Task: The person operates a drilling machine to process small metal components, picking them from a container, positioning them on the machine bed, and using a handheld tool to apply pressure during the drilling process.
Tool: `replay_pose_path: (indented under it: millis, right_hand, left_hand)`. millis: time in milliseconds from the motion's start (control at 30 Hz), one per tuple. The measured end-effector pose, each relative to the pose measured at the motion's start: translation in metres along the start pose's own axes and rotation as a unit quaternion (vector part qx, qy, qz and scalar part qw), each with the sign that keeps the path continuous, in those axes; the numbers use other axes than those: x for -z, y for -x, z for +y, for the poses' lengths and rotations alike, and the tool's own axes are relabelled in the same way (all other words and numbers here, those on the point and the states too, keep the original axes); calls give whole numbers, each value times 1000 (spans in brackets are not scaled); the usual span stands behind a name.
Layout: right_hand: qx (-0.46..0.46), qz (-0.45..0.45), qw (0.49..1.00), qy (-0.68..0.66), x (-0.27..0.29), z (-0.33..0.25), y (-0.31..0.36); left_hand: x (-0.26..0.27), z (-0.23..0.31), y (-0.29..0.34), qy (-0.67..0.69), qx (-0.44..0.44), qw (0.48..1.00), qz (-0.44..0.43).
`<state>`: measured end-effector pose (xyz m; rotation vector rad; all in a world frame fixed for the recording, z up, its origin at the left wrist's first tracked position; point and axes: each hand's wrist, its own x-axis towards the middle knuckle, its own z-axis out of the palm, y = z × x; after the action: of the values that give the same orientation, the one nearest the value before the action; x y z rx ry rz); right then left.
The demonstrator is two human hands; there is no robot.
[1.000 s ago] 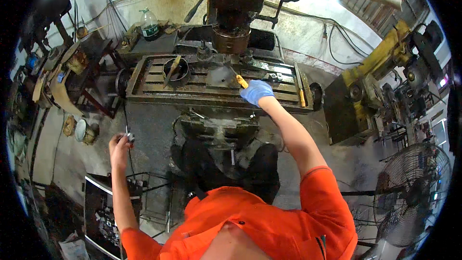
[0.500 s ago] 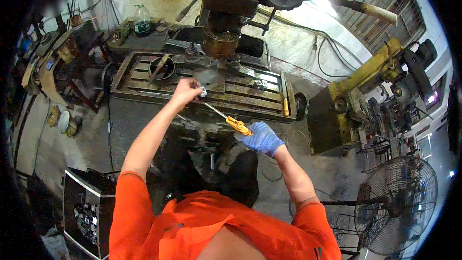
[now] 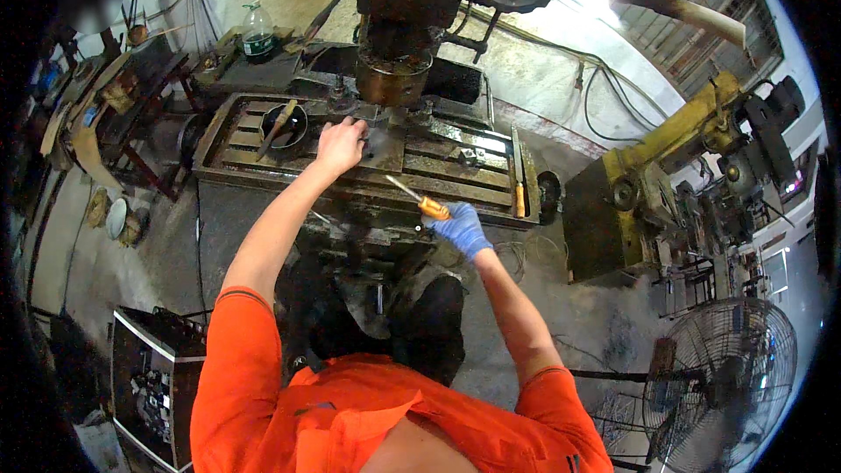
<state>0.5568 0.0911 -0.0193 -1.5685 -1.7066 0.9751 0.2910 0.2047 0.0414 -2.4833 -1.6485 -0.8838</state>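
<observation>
My bare left hand [image 3: 342,145] reaches over the milling machine table [image 3: 250,156], just in front of the spindle head [image 3: 392,79]. Its fingers are curled, and whatever lies under them is hidden. In a blue glove, my right hand [image 3: 461,230] grips a yellow-handled tool [image 3: 433,207] with a slim metal shaft. The shaft points up and left toward the table's front edge, apart from my left hand. A round pot [image 3: 296,131] with a wooden-handled brush [image 3: 279,129] across it stands left of my left hand. A small metal block [image 3: 473,156] sits on the slotted table to the right.
A file with a yellow handle [image 3: 520,197] lies at the table's right end. Behind the table stands a clear bottle [image 3: 257,33]. A yellow machine [image 3: 613,201] and a standing fan [image 3: 723,385] are at right. An open box of metal parts [image 3: 151,394] is at lower left.
My left hand has moved forward over the table; the small shiny piece seen at its fingers is now out of sight. My right hand and its tool have moved up and slightly left.
</observation>
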Motion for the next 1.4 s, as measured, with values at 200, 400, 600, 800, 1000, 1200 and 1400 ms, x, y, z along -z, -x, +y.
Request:
replay_pose_path:
  millis: [200, 400, 600, 800, 1000, 1200, 1400]
  right_hand:
    - [-67, 52, 974, 210, -12, -33, 40]
    - [-95, 10, 993, 68, 34, 9, 76]
    - [-41, 176, 980, 86, 99, -49, 92]
    - [148, 327, 748, 558, 284, -149, 58]
    - [487, 260, 793, -259, 295, -346, 43]
    - [492, 369, 775, -147, 221, -279, 54]
    - [504, 394, 748, -176, 187, -211, 56]
  left_hand:
    - [-15, -19, -4, 19, -5, 1000, 6]
    - [-44, -7, -27, 20, -6, 998, 57]
    - [-34, 4, -36, 27, 219, 975, 13]
    - [-37, -7, -38, 132, 174, 976, 9]
    - [-33, -11, -51, 63, 182, 979, -61]
    - [-32, -27, -41, 78, 203, 976, -32]
    - [-28, -5, -45, 65, 179, 981, -45]
